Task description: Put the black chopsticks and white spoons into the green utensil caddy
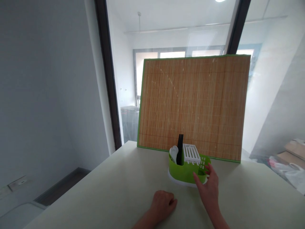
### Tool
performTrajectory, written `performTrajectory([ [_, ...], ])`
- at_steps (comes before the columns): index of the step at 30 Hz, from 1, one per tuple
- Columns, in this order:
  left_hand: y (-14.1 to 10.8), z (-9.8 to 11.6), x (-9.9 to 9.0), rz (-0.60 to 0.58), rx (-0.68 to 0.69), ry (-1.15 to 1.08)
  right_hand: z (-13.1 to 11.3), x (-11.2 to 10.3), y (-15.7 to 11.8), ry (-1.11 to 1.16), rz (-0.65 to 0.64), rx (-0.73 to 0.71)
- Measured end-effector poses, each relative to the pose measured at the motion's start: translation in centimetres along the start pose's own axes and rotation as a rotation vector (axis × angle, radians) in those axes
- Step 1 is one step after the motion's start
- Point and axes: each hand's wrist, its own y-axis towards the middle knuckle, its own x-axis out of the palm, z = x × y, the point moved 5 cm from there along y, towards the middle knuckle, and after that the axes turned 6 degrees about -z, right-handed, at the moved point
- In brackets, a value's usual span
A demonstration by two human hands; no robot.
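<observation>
A green plastic utensil caddy [182,172] on a white base tray [177,182] stands on the table. White spoons [174,153] lean in its left end, with upright black chopsticks [180,149] beside them. A white slotted rack [191,154] sits tilted across its middle. At the caddy's right end, my right hand [209,187] is open, thumb and fingers spread around the low compartment; whether it touches the rim I cannot tell. My left hand [163,203] rests on the table in front of the caddy, curled into a fist with nothing visible in it.
A bamboo mat [193,105] with green edging stands upright behind the caddy, against a dark-framed glass partition. The pale table [114,187] reaches to a grey wall at left. Boxes and plastic bags [289,171] lie beyond its right edge.
</observation>
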Motion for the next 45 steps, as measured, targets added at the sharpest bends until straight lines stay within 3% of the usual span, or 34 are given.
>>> performTrajectory([
  [4,0.0,0.0,0.0,0.013,0.018,0.007,-2.0,2.4,1.0,-0.128,0.006,0.048],
  [9,0.1,0.0,0.0,0.014,0.029,0.017,-2.4,4.6,0.5,-0.265,0.022,0.165],
  [18,0.2,0.0,0.1,0.0,-0.002,-0.025,-3.3,4.6,0.9,-0.349,0.082,0.227],
  [25,0.2,-0.3,0.5,0.006,0.004,-0.04,-2.5,4.5,1.1,-0.353,0.108,0.268],
  [30,0.2,-0.3,0.4,0.019,0.018,-0.024,-1.1,2.9,2.4,-0.36,0.06,0.302],
  [34,0.2,-0.3,0.0,-0.008,0.002,-0.039,1.6,0.5,3.5,-0.374,0.02,0.357],
  [45,0.4,-0.6,0.2,0.025,0.033,-0.006,14.4,-9.3,7.8,-0.471,-0.046,0.494],
])
